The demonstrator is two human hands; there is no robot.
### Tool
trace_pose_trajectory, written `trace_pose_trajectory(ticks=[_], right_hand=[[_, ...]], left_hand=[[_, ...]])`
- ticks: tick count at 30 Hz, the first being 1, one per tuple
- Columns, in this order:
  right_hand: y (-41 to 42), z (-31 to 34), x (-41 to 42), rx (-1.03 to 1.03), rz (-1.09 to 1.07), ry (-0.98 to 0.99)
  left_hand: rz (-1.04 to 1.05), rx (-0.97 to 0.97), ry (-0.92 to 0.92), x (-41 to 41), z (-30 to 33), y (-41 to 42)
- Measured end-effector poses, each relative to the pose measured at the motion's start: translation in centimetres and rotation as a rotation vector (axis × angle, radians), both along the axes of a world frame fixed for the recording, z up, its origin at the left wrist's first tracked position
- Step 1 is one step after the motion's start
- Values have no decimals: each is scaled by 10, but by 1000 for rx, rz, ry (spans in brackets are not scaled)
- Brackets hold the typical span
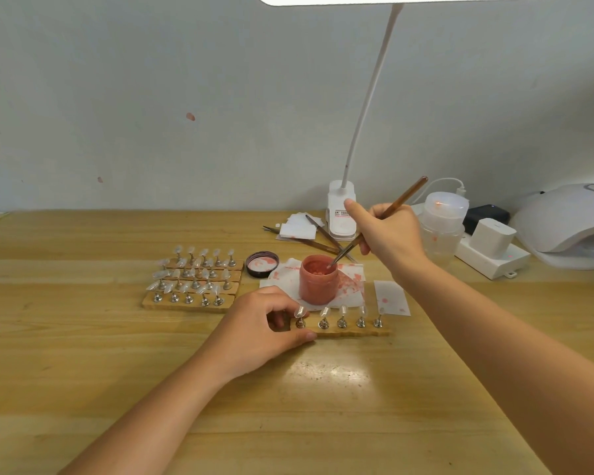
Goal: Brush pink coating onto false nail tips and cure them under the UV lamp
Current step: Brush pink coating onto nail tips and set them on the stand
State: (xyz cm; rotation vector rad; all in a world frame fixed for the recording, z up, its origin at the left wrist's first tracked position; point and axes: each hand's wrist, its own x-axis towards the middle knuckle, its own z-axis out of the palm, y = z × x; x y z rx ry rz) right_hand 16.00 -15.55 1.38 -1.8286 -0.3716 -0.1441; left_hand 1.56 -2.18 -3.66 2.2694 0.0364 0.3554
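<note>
**Loading the brush, no tip coated yet**

The five nail tips (340, 311) on the near wooden strip (350, 330) look uncoated. The left hand (264, 329) grips the strip's end; the right hand (390, 233) pinches the brush (378, 222), dipping its tip into the pink jar (318, 279). Curing under the UV lamp (566, 221) remains. Desk-lamp base label unreadable.
</note>
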Motion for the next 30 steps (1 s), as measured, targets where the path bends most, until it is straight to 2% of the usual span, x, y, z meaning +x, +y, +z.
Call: trace_pose_trajectory(ticks=[9, 16, 21, 30], right_hand=[[-8, 5, 2, -29, -78, -26], [-7, 8, 0, 27, -90, -23], [-3, 1, -1, -28, -91, -5], [-14, 7, -7, 122, -80, -107]], left_hand=[[6, 14, -11, 0, 0, 0], [8, 12, -15, 0, 0, 0], [13, 11, -16, 0, -1, 0], [20, -15, -2, 0, 0, -2]])
